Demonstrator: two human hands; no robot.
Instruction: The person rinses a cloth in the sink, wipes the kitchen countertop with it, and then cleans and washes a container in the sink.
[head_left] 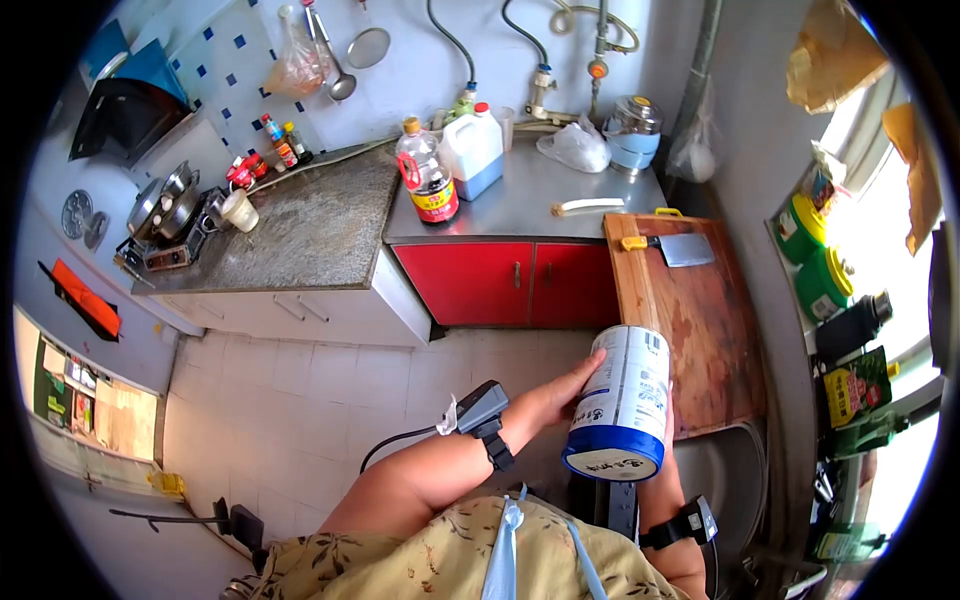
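Note:
Both hands hold a white canister [628, 385] with a blue lid, in the look of a milk powder tin. It is tilted, its lid end toward me, with dark handwriting on the lid and printed text on the side. My left hand [572, 388] grips the canister's left side, thumb along the wall. My right hand [670, 410] is against its right side, mostly hidden behind it. Just beyond lies a wooden cutting board [705, 330], with a cleaver [675, 248] near its far end.
A sink [745, 470] lies right of my right arm. On the metal counter stand a sauce bottle [427, 175], a white jug [472, 150] and a blue-banded container [633, 135]. Red cabinets [480, 283] are below. Jars with green labels [825, 282] line the windowsill. A stove [175, 245] is far left.

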